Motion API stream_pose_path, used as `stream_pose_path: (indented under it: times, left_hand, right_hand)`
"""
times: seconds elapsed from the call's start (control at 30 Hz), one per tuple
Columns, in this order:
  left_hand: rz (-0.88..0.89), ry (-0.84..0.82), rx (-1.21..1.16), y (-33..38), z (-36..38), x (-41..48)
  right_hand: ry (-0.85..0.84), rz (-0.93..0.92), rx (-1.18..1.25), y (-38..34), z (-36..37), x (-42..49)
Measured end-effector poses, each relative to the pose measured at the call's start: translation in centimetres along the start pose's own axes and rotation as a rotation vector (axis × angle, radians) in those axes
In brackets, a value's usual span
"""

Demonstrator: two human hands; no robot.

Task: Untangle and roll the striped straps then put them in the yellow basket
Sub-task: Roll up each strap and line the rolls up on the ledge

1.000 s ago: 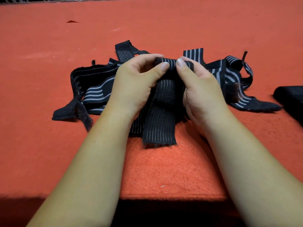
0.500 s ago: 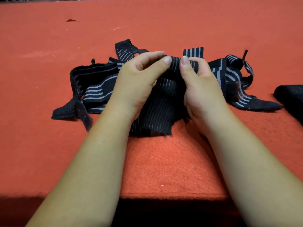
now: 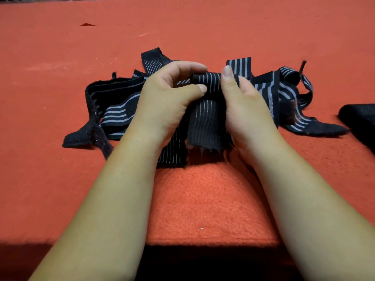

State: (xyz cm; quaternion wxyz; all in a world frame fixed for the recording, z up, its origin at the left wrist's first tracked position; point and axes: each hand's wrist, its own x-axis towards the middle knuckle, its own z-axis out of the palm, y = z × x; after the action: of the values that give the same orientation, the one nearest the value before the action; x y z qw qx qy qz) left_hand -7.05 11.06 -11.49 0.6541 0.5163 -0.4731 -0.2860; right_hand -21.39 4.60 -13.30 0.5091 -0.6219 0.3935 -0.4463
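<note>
**Here, the roll lies crosswise between your hands**

Closest to you, in front of your wrists, is bare red table. Just past it, the frayed free end of the strap hangs down between your wrists and runs straight toward you. A second striped length lies flat under your left wrist.

Your left hand pinches the left end of the roll between thumb and curled fingers. Your right hand grips the right end, thumb up against it. Both hands are closed on the roll and neither has a spare finger.

The relation to mind is that the roll's long axis runs from one hand to the other, while the loose tail leaves it at right angles, toward you. Both hands are equally near, so the next turn probably has to be shared. I judge that turning evenly at both ends will take up the tail without skewing the edges.

Beyond your fingertips, spreading out past both hands, lies the tangle of striped straps, not yet sorted. Well off to the right of your right hand sits a dark bundle, too cropped to identify. The yellow basket is not in view.
</note>
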Motion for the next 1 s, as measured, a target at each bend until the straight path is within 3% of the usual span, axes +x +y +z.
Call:
stream_pose_path:
  times: [0.17, 0.27, 0.47, 0.7, 0.9, 1.0]
  left_hand:
    - [-0.048, 0.000, -0.038, 0.1, 0.2, 0.0]
    - [-0.104, 0.021, 0.055, 0.2, 0.4, -0.1]
    - [-0.010, 0.017, 0.124, 0.0, 0.1, -0.1]
    - [0.042, -0.080, 0.112, 0.0, 0.1, -0.2]
    - [-0.106, -0.016, 0.084, 0.4, 0.4, -0.1]
    - [-0.075, 0.013, 0.089, 0.4, 0.6, -0.1]
  right_hand:
    - [0.055, -0.088, 0.012, 0.1, 0.0, 0.1]
    - [0.068, -0.113, 0.018, 0.0, -0.1, 0.0]
    - [0.013, -0.046, 0.052, -0.2, 0.0, -0.3]
    - [0.008, 0.096, 0.253, -0.7, -0.2, -0.1]
    - [0.067, 0.006, 0.288, -1.3, -0.2, -0.4]
    - [0.023, 0.020, 0.466, -1.2, -0.2, -0.3]
